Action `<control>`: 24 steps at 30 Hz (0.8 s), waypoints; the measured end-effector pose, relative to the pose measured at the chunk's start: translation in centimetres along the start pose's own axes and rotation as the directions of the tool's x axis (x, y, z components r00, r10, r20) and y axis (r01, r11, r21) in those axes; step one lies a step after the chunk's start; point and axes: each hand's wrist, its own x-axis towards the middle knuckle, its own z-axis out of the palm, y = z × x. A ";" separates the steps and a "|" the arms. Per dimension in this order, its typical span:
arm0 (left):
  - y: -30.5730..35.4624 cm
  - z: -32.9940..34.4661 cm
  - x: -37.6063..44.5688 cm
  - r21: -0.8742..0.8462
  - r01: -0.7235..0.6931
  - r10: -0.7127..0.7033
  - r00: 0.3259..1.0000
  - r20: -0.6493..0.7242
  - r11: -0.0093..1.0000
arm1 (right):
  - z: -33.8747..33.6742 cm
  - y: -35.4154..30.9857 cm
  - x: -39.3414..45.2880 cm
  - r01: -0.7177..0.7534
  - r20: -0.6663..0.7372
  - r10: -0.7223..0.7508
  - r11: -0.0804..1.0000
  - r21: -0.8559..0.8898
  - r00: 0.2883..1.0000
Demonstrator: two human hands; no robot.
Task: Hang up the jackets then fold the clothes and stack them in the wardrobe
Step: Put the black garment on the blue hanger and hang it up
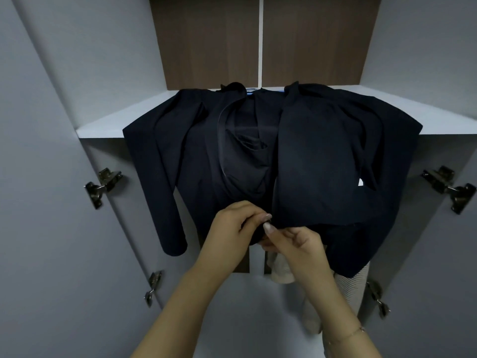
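Fingers of the left hand (233, 223) and right hand (291, 242) are pinched together on the lower front edge of a dark jacket (322, 161) (navy or black), which is draped over the white wardrobe shelf (103, 125), one sleeve hanging below; pale garments (281, 272) are seen beneath.

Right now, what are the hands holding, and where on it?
Both hands pinch the dark navy jacket at the bottom of its open front edges: left hand on the left panel, right hand on the right panel.
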 end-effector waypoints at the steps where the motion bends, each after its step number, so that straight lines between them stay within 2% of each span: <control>1: 0.0 0.0 0.0 -0.001 -0.003 0.003 1.000 0.000 1.000 | 0.0 0.2 0.0 0.010 -0.007 -0.010 1.000 -0.024 1.000; 6: 0.4 0.4 -0.1 0.139 -0.069 0.079 0.995 -0.069 0.988 | 0.2 0.5 -0.5 0.091 -0.057 -0.099 0.986 -0.141 0.993; 9: 0.9 0.4 0.3 0.221 -0.103 0.136 0.981 -0.137 0.970 | 0.5 0.8 -0.9 0.129 -0.134 -0.149 0.981 -0.144 0.980; 11: 1.0 -0.1 0.9 0.141 -0.081 0.099 0.988 -0.120 0.987 | 0.5 0.9 -0.8 0.111 -0.162 -0.132 0.985 -0.131 0.978; 13: 1.2 -0.3 1.1 0.080 -0.052 0.057 0.997 -0.054 0.995 | 0.2 0.4 -0.4 0.090 -0.124 -0.105 0.989 -0.116 0.987; 17: 1.4 -0.4 1.0 0.015 -0.013 0.014 0.999 -0.047 1.000 | -0.3 -0.7 0.1 0.074 -0.034 -0.073 0.996 0.052 0.997; 21: 1.1 -0.3 0.8 -0.056 0.047 -0.048 0.998 -0.032 0.997 | 0.0 -0.6 0.1 0.117 -0.051 -0.120 0.992 -0.047 0.991; 24: 1.1 -0.1 0.5 -0.049 0.030 -0.032 0.999 -0.038 0.998 | 0.3 -0.3 0.0 0.123 -0.068 -0.131 0.987 -0.108 0.989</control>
